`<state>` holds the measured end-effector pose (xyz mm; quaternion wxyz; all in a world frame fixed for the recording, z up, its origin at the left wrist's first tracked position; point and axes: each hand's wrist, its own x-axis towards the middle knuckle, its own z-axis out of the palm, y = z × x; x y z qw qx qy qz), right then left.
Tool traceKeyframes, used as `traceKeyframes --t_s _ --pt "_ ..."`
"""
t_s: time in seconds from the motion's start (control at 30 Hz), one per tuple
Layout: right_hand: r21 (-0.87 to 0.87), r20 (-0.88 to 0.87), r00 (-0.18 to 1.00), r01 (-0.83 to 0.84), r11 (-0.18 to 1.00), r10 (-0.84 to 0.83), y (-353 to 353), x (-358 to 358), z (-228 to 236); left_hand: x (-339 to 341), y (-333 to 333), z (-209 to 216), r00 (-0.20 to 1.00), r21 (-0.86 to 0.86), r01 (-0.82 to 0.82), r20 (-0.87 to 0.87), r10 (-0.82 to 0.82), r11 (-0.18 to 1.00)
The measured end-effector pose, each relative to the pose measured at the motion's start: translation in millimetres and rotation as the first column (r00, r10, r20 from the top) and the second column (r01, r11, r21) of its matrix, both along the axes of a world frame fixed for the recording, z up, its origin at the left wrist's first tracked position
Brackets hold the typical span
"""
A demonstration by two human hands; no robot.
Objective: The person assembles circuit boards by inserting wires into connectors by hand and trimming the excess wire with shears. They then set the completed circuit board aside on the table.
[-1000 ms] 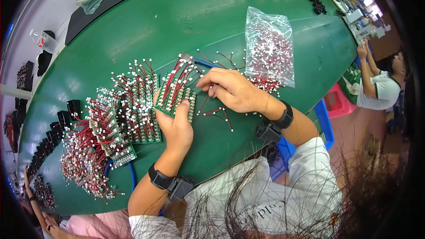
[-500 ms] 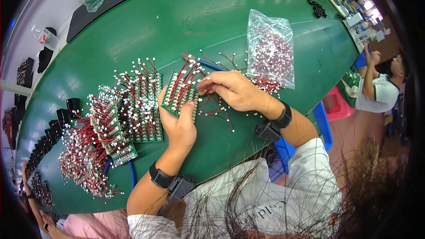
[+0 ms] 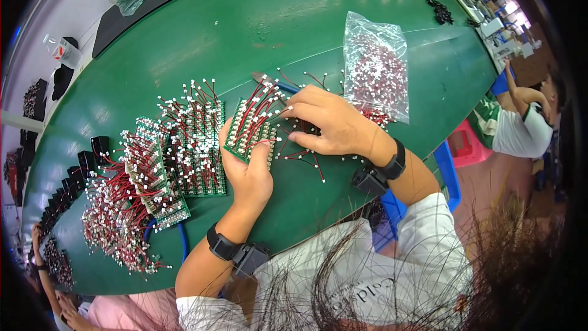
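Observation:
My left hand (image 3: 248, 179) grips a small green circuit board panel (image 3: 240, 125), its thumb over the lower right edge. Rows of white connectors cover the panel, and red and black wires with white plug ends rise from it. Just right of it is my right hand (image 3: 337, 124), thumb and forefinger apart, over loose wire leads (image 3: 313, 158) on the green table. I see nothing held in it, though the inner fingers are partly hidden. A tool with a blue handle (image 3: 285, 87) lies behind the fingers, partly covered.
Wired board panels (image 3: 202, 147) and a heap of wired boards (image 3: 113, 227) lie to the left. A clear plastic bag of wire leads (image 3: 376, 70) rests at right. Black parts (image 3: 440, 11) sit farther back. A blue bin (image 3: 450, 178) and another person (image 3: 523, 125) are at the right.
My right hand has drawn slightly back to the right from the panel, and its thumb and forefinger have spread apart. The left hand and panel have barely moved.

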<state>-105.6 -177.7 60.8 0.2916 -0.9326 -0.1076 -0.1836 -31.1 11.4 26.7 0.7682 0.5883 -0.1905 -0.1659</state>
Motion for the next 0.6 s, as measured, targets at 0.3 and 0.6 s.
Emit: traceKeyframes --t_s 0.3,0.6 --pt "-0.162 -0.161 0.986 -0.074 0.984 0.047 7.8 -5.9 0.8 -2.7 -1.3 0.4 1.000 0.026 -0.013 -0.017 0.013 1.000" --pt "-0.207 -0.109 0.990 -0.108 0.972 0.087 21.4 -2.6 -14.9 0.3 -1.4 0.6 0.999 0.034 -0.004 -0.051 0.005 0.999"
